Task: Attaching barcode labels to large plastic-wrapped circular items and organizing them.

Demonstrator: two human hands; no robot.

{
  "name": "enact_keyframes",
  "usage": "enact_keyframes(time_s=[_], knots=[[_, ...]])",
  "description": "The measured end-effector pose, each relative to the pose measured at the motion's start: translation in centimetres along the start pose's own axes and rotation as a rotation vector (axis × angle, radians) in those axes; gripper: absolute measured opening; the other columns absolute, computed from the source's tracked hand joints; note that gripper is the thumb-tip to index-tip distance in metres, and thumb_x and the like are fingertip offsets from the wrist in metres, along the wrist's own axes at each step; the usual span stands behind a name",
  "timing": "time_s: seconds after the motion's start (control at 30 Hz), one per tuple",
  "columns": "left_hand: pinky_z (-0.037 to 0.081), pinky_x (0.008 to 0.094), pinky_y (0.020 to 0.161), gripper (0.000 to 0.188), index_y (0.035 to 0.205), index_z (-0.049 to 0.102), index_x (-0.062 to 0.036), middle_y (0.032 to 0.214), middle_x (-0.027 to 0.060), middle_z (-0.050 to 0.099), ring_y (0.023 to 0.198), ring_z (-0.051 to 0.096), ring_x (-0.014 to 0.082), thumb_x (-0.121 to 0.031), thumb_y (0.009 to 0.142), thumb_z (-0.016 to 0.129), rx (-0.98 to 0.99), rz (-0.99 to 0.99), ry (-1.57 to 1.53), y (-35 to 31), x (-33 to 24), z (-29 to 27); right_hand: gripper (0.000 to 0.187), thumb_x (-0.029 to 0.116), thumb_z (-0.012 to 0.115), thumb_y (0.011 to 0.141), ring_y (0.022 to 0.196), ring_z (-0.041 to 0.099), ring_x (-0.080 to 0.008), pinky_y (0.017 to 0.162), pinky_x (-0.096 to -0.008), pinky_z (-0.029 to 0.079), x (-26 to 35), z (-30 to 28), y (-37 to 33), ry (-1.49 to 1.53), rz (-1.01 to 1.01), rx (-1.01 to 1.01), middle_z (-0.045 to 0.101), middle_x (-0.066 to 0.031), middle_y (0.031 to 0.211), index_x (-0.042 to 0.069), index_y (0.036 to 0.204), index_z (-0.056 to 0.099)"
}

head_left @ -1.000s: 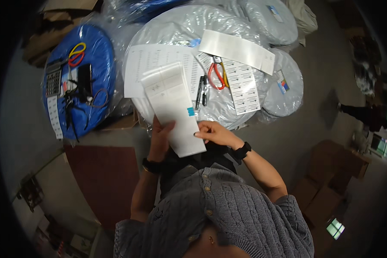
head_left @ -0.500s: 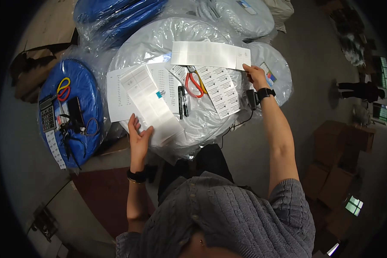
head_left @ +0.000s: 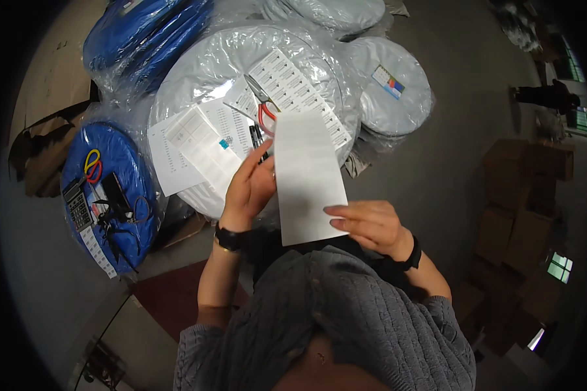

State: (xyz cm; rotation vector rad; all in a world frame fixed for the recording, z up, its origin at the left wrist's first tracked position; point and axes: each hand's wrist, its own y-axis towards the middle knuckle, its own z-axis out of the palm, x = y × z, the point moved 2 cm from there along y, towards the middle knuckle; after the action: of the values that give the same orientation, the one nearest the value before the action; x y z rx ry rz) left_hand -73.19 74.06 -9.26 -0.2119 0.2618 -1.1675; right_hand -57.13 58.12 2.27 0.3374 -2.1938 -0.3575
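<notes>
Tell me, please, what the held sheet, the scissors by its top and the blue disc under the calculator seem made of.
Sheet: probably matte paper; thin, with no glare. Scissors: apparently metal blades, greyish; smooth red grips, perhaps plastic. Blue disc: possibly fabric, in clear glossy plastic that wrinkles and glints.

The head view, left of two side-by-side fisheyes, looks down from close above the grey cable-knit top [head_left: 365, 303] at the near edge. It faces forward over the white rectangular paper sheet [head_left: 308, 182] near its middle to the round silver plastic-wrapped bundle [head_left: 205, 68] beyond, with brown cardboard boxes [head_left: 528, 179] at right.
</notes>
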Motion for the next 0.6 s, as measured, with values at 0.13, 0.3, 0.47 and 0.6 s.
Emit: enact_keyframes(time_s=[0.13, 0.3, 0.47, 0.6], knots=[[0.041, 0.0384, 0.101, 0.055, 0.142, 0.022, 0.0016, 0.134, 0.0225, 0.045, 0.121, 0.049, 0.0289, -0.011, 0.095, 0.048, -0.111, 0.164, 0.316, 2.6, 2.1, 1.0, 0.010, 0.003, 0.063, 0.078, 0.080, 0.067, -0.0260, 0.067, -0.0324, 0.055, 0.6, -1.3, -3.8, -0.007, 0.032, -0.017, 0.066, -0.0130, 0.103, -0.001, 0.086, 0.065], [0.048, 0.0331, 0.091, 0.068, 0.146, 0.011, -0.0026, 0.128, 0.0199, 0.049, 0.109, 0.056, 0.0233, 0.000, 0.091, 0.051, -0.123, 0.114, 0.421, 5.3, 6.8, 3.4, 0.009, 0.004, 0.065, 0.077, 0.077, 0.067, -0.0248, 0.061, -0.0295, 0.053, 0.3, -5.1, -8.7, 0.070, 0.018, -0.099, 0.067, -0.0121, 0.099, -0.001, 0.085, 0.066], [0.045, 0.0258, 0.086, 0.057, 0.146, 0.026, -0.0078, 0.117, 0.0116, 0.059, 0.096, 0.059, 0.0189, -0.009, 0.095, 0.051, -0.227, 0.195, 1.262, 6.8, 13.9, 5.4, 0.008, 0.006, 0.060, 0.087, 0.052, 0.062, -0.0137, 0.046, -0.0225, 0.046, -1.1, -11.5, -15.4, 0.254, 0.529, -0.652, 0.065, -0.0076, 0.071, -0.001, 0.090, 0.062], [0.040, 0.0304, 0.097, 0.043, 0.130, 0.049, -0.0022, 0.130, 0.0120, 0.051, 0.118, 0.049, 0.0191, -0.022, 0.092, 0.056, 0.201, 0.290, 1.617, 7.9, 21.9, 10.1, 0.019, 0.014, 0.061, 0.090, 0.041, 0.051, -0.0076, 0.037, -0.0202, 0.037, -4.8, -18.3, -20.6, 0.792, 0.811, -0.805, 0.060, -0.0045, 0.064, -0.001, 0.100, 0.055]])
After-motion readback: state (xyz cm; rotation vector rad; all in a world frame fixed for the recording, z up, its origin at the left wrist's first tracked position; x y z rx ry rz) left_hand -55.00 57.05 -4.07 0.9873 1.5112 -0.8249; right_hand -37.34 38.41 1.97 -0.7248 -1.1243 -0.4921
